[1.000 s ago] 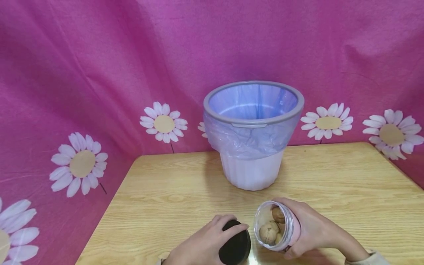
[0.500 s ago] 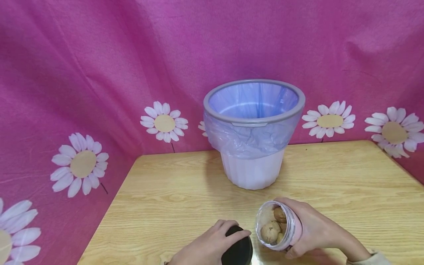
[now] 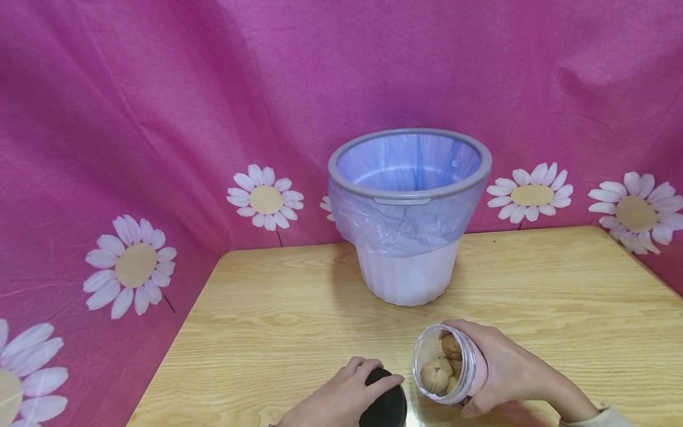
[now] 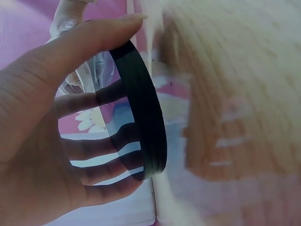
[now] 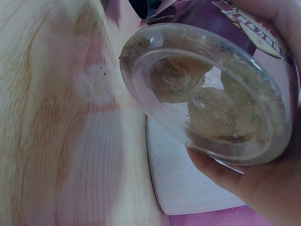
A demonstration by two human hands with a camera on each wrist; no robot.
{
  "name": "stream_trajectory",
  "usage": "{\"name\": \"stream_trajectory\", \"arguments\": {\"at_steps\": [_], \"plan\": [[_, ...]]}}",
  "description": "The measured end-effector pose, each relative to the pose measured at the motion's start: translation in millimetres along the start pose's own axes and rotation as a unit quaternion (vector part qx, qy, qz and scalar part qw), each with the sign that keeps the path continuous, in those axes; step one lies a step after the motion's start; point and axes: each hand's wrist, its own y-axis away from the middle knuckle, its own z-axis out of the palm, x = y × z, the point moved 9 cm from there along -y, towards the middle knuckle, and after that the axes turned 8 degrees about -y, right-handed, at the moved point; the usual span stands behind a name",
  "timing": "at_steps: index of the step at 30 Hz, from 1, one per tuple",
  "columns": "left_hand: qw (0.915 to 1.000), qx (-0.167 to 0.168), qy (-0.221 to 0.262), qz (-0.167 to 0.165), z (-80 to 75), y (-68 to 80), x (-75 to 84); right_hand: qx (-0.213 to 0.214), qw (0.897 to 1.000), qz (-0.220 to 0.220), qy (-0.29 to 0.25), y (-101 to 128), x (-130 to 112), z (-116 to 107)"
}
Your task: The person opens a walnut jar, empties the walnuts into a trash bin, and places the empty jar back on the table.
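My left hand [image 3: 341, 396] grips a round black lid [image 3: 388, 400] by its edge near the table's front. In the left wrist view the thumb and several curled fingers hold the lid's rim [image 4: 148, 113], slightly off the table. To its right, my right hand [image 3: 507, 369] holds a clear plastic jar [image 3: 469, 373] round its pink label. The jar is tilted, its uncovered mouth facing left toward the lid. Several walnuts [image 3: 436, 375] lie inside. In the right wrist view the jar's transparent bottom [image 5: 211, 106] shows the nuts through it. Lid and jar are apart.
A white bin [image 3: 408, 276] with a grey rim and a translucent bluish bag liner stands toward the back of the wooden table [image 3: 267, 302]. A magenta curtain [image 3: 299, 77] with white daisies surrounds the back and sides.
My left hand and the lid have shifted slightly right and down. The right hand still holds the jar, almost unmoved in view. The bin has stayed in place.
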Motion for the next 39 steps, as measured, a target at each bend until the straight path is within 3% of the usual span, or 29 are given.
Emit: {"name": "stream_trajectory", "arguments": {"at_steps": [4, 5, 10, 11, 12, 15, 21, 39], "plan": [[0.9999, -0.010, 0.001, -0.006, 3.9, -1.2, -0.6, -0.002, 1.000, -0.001, 0.000, 0, 0, 0], [1.0000, -0.007, 0.001, -0.003, 15.7, -3.2, -5.8, -0.003, 1.000, 0.002, -0.002, 0, 1, 0], [0.9997, -0.018, 0.017, -0.008, 23.0, -3.2, -10.0, -0.006, 1.000, 0.002, -0.004, -1, 2, 1], [0.9997, -0.017, 0.018, -0.007, 23.0, -3.0, -9.9, -0.007, 1.000, 0.000, -0.003, -1, 2, 1], [0.9996, -0.021, 0.018, -0.010, 12.3, -0.9, -4.8, -0.006, 1.000, -0.002, -0.002, -1, 1, 1], [1.0000, -0.007, 0.004, 0.000, 8.3, -0.4, -0.7, -0.006, 1.000, -0.008, -0.001, -2, 0, 2], [0.9996, 0.009, -0.016, 0.019, 8.8, -2.1, 3.3, -0.002, 1.000, -0.016, 0.003, 0, -2, 2], [0.9987, -0.052, -0.001, -0.002, 22.2, -2.3, -1.3, -0.004, 1.000, 0.001, 0.003, 0, 2, 4]]}}
